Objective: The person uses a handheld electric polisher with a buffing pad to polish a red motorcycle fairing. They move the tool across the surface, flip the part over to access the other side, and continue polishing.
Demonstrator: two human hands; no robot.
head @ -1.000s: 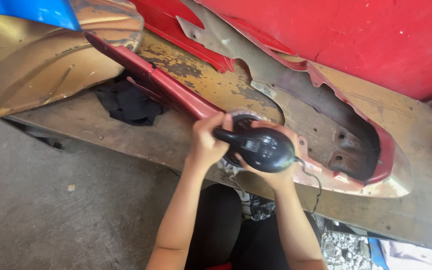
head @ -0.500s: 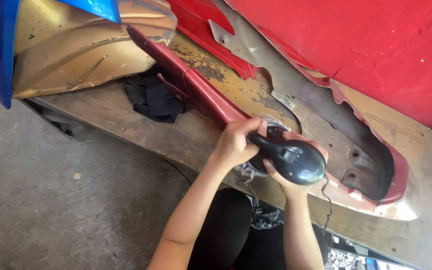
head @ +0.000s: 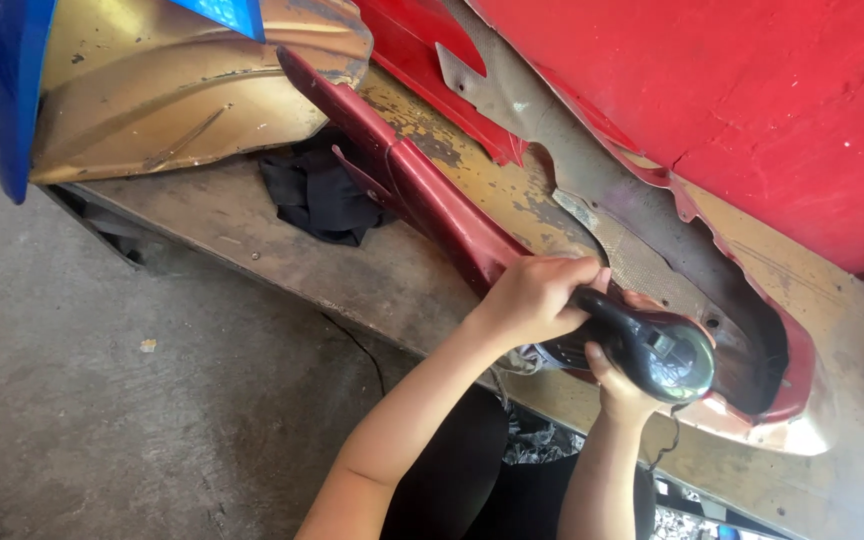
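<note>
Two hands grip a black handheld power tool (head: 652, 350) (likely a sander) pressed on the red, worn panel (head: 452, 215) lying across the scuffed wooden surface (head: 252, 225): left hand (head: 537, 295) closed over its neck, right hand (head: 622, 385) cupping the rounded body from below. Sanding seems under way; the next pass calls for steady, flat pressure along the chipped, curved edge.

We note a body-repair workshop: worn wooden bench (head: 252, 225), bare concrete floor (head: 102, 420), stripped red panels (head: 712, 110), rusty bodywork (head: 182, 90).
</note>
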